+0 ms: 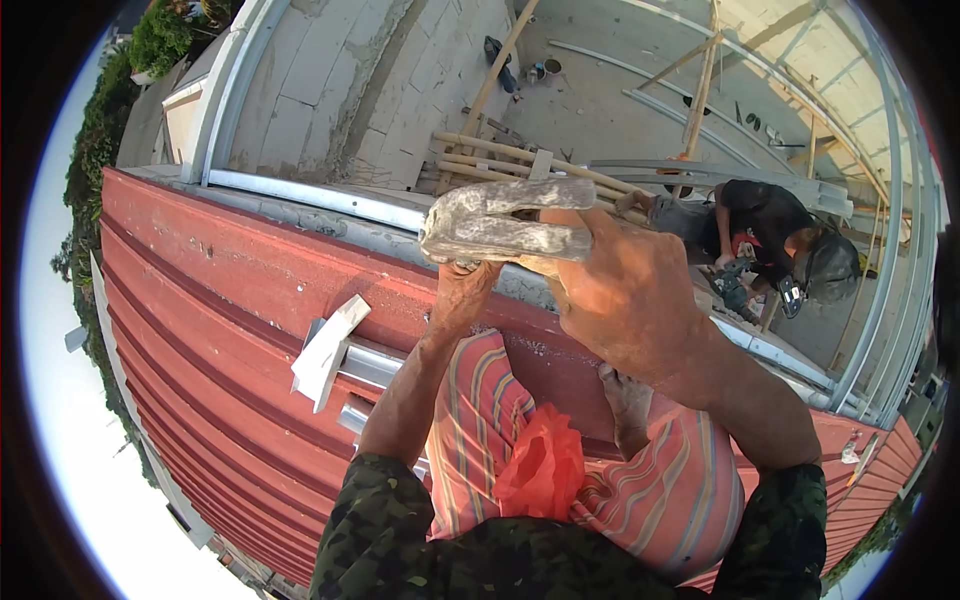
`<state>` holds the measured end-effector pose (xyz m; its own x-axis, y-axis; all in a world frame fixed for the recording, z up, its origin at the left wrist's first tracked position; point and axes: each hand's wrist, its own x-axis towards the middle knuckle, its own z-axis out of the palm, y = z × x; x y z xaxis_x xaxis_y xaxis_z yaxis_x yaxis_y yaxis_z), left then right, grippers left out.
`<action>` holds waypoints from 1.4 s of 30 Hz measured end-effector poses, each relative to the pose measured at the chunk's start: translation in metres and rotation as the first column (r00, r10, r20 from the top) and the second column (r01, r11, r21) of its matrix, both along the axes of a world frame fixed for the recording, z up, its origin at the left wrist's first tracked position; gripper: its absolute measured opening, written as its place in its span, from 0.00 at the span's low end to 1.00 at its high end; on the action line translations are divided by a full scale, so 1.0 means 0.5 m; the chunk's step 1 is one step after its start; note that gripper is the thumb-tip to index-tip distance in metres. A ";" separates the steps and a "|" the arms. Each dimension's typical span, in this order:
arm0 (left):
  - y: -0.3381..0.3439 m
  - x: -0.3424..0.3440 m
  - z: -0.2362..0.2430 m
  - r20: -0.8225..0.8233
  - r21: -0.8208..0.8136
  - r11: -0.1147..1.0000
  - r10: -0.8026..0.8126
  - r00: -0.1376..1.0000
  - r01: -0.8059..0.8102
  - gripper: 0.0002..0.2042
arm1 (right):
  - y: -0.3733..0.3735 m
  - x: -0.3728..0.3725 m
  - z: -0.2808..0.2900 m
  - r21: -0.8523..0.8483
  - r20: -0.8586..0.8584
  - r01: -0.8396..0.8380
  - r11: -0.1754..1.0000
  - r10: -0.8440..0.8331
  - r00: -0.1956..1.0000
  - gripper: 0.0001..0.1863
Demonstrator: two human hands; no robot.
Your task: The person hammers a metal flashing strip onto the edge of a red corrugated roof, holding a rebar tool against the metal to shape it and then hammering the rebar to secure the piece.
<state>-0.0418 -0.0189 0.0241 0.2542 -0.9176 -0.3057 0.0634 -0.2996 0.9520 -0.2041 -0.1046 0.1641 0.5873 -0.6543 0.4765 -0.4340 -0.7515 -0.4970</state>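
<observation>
My right hand (630,290) is wrapped around the handle of a worn grey claw hammer (465,228). The hammer's split claw points right, and its head covers much of the view in front of my hands. My left hand (467,292) is just below the hammer head with its fingers curled in. What those fingers hold is hidden behind the head. Both hands are above a silver metal channel (320,197) that runs along the roof's edge. A red plastic bag (545,465) lies in my lap, over striped cloth.
Red corrugated roofing (230,310) lies under me. Beside my left forearm are a bent white metal piece (335,340) and silver channel lengths (372,366). Beyond the edge, a lower floor holds wooden poles (500,160). A co-worker (770,225) there bends over a power tool (735,285).
</observation>
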 end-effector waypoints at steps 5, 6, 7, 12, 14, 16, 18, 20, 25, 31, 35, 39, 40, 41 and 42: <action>0.028 0.046 -0.044 -0.065 0.013 0.999 -0.040 0.997 0.041 0.10 | 0.000 -0.003 0.000 0.210 -0.204 0.006 0.978 0.038 0.978 0.13; 0.017 0.045 -0.044 -0.031 0.024 0.998 -0.062 0.998 0.063 0.10 | -0.005 -0.001 0.014 0.199 -0.062 0.058 0.978 -0.046 0.997 0.15; 0.019 0.037 -0.041 -0.006 0.050 0.995 -0.080 0.997 0.080 0.10 | 0.000 0.000 0.005 0.107 0.066 0.059 0.993 -0.066 0.996 0.15; 0.012 0.017 -0.048 -0.100 -0.027 1.000 -0.006 0.995 0.003 0.18 | 0.010 -0.016 -0.078 0.221 -0.299 0.000 0.975 0.067 0.952 0.09; 0.051 0.053 -0.075 0.022 0.059 0.994 -0.097 0.995 0.096 0.11 | 0.010 -0.015 -0.048 0.211 -0.237 0.028 0.977 0.024 0.971 0.09; 0.052 0.056 -0.082 0.042 0.038 0.992 -0.118 0.992 0.116 0.11 | 0.015 -0.011 -0.033 0.160 -0.090 0.035 0.987 -0.020 0.996 0.09; 0.060 0.046 -0.098 0.073 -0.076 0.993 -0.090 0.993 0.096 0.13 | 0.021 -0.014 -0.045 0.105 0.058 0.058 0.993 -0.064 0.996 0.10; 0.054 0.043 -0.107 0.152 -0.142 0.983 -0.096 0.984 0.118 0.15 | 0.031 -0.017 -0.086 0.303 -0.306 -0.013 0.953 0.110 0.946 0.10; 0.002 0.093 -0.089 -0.290 -0.174 0.958 0.171 0.942 -0.227 0.20 | 0.018 -0.050 -0.092 0.347 -0.182 0.106 0.932 -0.043 0.982 0.12; -0.040 0.133 -0.003 -0.231 -0.136 0.835 0.496 0.837 -0.533 0.26 | 0.009 -0.097 -0.143 0.603 -0.141 0.280 0.747 -0.245 0.959 0.16; -0.037 0.141 0.049 -0.094 -0.316 0.825 0.465 0.881 -0.469 0.25 | 0.014 -0.112 -0.222 0.761 -0.179 0.261 0.594 -0.194 0.965 0.17; -0.005 0.166 0.082 0.426 -0.245 0.963 0.208 0.881 -0.109 0.21 | 0.029 -0.103 -0.277 0.942 -0.183 0.208 0.265 -0.114 0.976 0.18; -0.001 0.172 0.084 0.624 -0.075 0.995 0.000 0.781 0.060 0.18 | 0.031 -0.098 -0.281 0.944 -0.182 0.204 0.260 -0.109 0.977 0.18; -0.007 0.172 0.080 0.679 -0.009 0.972 -0.165 0.715 0.233 0.10 | 0.034 -0.091 -0.283 0.978 -0.175 0.183 0.100 -0.084 0.981 0.18; -0.007 0.171 0.072 0.682 -0.002 0.973 -0.166 0.713 0.229 0.10 | 0.037 -0.083 -0.285 0.986 -0.161 0.158 -0.063 -0.060 0.985 0.17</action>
<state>0.0438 -0.0224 0.0603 0.1739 -0.9835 -0.0490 -0.6547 -0.1526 0.7403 -0.2459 -0.0860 0.0215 0.4425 -0.4689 -0.7644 -0.5116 0.5680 -0.6446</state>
